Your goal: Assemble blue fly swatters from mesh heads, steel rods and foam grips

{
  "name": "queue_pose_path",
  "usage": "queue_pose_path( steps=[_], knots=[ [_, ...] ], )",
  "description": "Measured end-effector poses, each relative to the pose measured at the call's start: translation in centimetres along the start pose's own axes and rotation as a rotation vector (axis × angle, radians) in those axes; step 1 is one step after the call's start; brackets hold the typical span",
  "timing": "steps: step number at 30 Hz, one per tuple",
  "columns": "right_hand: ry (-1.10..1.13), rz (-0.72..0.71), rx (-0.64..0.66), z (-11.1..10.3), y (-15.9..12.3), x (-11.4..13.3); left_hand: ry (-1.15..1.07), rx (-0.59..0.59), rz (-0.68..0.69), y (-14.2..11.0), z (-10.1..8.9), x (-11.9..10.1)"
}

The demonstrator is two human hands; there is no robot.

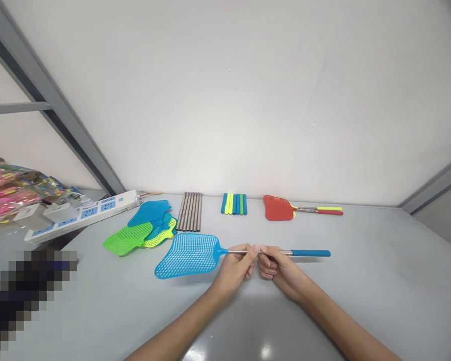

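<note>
A blue fly swatter (188,254) lies just above the grey table (379,281), its mesh head to the left and its blue grip (310,253) to the right. My left hand (236,266) pinches the thin metal rod near the head. My right hand (277,265) pinches the same rod closer to the grip. Both hands meet at the rod's middle, fingers closed on it.
Loose blue, green and yellow swatter heads (143,230) lie at the left. Behind them are metal rods (190,210), coloured grips (234,203) and finished swatters with a red head (278,207). A power strip (86,213) and packaged goods (7,193) sit at far left.
</note>
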State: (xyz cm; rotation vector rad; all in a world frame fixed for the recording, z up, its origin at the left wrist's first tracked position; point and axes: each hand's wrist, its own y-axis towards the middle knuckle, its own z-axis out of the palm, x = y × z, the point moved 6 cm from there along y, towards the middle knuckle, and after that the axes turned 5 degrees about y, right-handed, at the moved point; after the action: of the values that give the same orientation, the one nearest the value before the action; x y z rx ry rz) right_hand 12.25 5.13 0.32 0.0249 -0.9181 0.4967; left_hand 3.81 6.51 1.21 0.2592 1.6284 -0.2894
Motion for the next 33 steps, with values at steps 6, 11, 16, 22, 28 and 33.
queue_pose_path(
  steps=[6,11,16,22,28,33],
  knots=[
    [-0.002,0.003,0.045,0.7,-0.1,0.0,0.025,0.044,0.063,-0.3,0.3,-0.6],
    [0.004,-0.007,0.048,0.8,-0.2,0.1,0.02,0.037,0.084,-0.3,0.4,-0.6],
    [0.004,0.01,0.044,0.8,-0.3,0.0,-0.007,0.01,0.139,-0.3,0.2,-0.9],
    [-0.039,0.004,0.031,0.4,-0.3,0.1,0.024,-0.019,0.164,-0.2,-0.5,-0.7],
    [-0.067,-0.021,0.01,0.1,-0.2,0.2,0.059,-0.032,0.165,0.0,-0.9,-0.5],
    [-0.088,-0.023,0.02,0.0,-0.2,0.2,0.089,-0.046,0.156,-0.1,-1.0,-0.5]
  ],
)
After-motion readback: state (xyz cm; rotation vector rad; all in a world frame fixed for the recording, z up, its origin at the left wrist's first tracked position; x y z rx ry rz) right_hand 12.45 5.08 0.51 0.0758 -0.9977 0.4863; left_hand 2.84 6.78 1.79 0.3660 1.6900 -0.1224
